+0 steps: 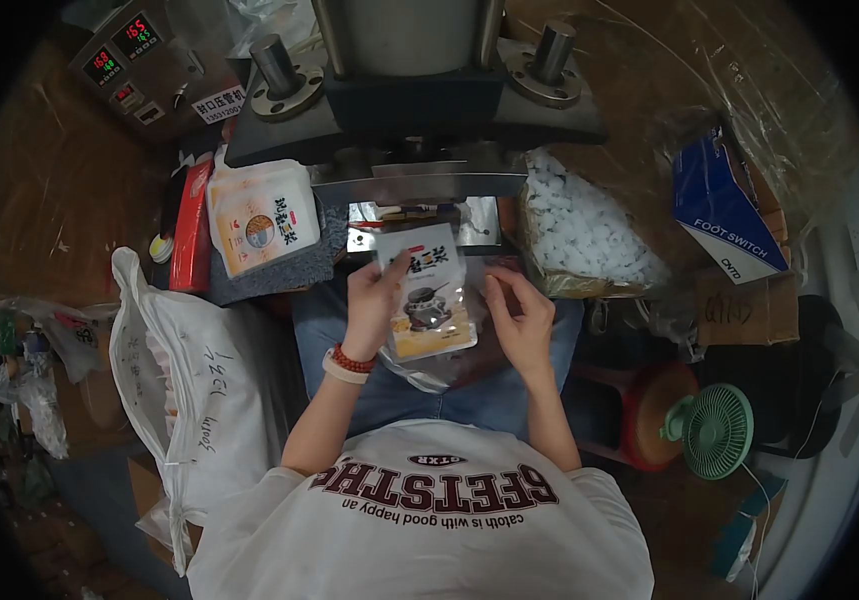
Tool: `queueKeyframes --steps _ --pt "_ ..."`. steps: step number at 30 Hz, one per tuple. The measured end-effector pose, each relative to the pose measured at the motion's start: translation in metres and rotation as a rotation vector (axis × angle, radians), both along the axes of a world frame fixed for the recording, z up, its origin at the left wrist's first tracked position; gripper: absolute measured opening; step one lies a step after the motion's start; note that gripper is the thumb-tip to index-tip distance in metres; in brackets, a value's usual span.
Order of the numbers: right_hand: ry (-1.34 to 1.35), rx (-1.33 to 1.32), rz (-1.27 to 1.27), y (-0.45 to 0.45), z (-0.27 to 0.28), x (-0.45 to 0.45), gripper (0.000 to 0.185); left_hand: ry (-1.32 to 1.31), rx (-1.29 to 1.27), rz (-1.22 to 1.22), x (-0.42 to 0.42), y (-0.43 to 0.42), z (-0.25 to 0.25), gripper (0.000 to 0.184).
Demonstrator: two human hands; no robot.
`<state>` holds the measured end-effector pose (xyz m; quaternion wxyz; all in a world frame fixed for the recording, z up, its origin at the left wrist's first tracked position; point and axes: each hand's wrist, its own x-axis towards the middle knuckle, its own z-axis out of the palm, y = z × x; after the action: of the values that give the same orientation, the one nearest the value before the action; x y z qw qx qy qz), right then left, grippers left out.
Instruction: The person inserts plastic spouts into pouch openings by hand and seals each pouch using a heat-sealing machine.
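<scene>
My left hand (371,303), with a beaded bracelet at the wrist, grips a printed pouch (431,318) by its left side. The flat pouch is white and yellow with dark lettering and a picture of a pot, and it is tilted slightly in front of the press. Just to its right is my right hand (526,318), thumb and forefinger drawn together; anything between them is too small to make out. Beyond the pouch lies the shiny metal plate (481,222) of the press (404,120). Clear plastic (424,378) shows below the pouch, over my lap.
Small white plastic parts fill a box (589,225) to the right. More printed pouches (261,218) lie on a grey cloth at left, near a white sack (199,390). A control box (134,65), a blue carton (724,205) and a green fan (717,430) stand around.
</scene>
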<state>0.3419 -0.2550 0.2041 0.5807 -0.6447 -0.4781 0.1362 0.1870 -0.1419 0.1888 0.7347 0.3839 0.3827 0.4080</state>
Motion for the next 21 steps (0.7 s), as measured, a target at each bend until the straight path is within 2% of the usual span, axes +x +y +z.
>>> queueKeyframes --steps 2,5,7,8,10,11,13,18,21 --pt "0.028 0.022 0.024 0.012 -0.001 -0.002 0.015 -0.028 -0.059 0.024 -0.019 0.004 0.000 0.023" --pt "-0.089 -0.110 -0.027 0.032 -0.003 -0.009 0.015 -0.118 -0.097 0.072 -0.035 0.015 -0.002 0.023" --pt "0.082 -0.222 0.148 0.045 -0.021 -0.012 0.023 -0.118 -0.095 0.064 -0.031 0.022 0.000 0.023" --pt "0.080 -0.222 0.144 0.052 -0.028 -0.013 0.023 -0.119 -0.097 0.050 -0.028 0.023 0.001 0.023" --pt "0.582 -0.221 0.304 0.064 -0.034 -0.020 0.026 -0.123 -0.115 0.040 -0.027 0.026 0.005 0.024" --pt "0.583 -0.216 0.298 0.066 -0.035 -0.022 0.026 -0.125 -0.130 0.036 -0.027 0.028 0.008 0.025" --pt "1.002 -0.201 0.355 0.070 -0.024 -0.028 0.023 -0.178 -0.174 -0.010 -0.032 0.032 0.012 0.026" --pt "1.159 -0.186 0.304 0.071 -0.032 -0.035 0.020 -0.289 -0.273 -0.087 -0.032 0.034 0.013 0.030" --pt "1.176 -0.149 0.302 0.066 -0.037 -0.025 0.019 -0.246 -0.204 -0.080 -0.019 0.037 0.004 0.030"
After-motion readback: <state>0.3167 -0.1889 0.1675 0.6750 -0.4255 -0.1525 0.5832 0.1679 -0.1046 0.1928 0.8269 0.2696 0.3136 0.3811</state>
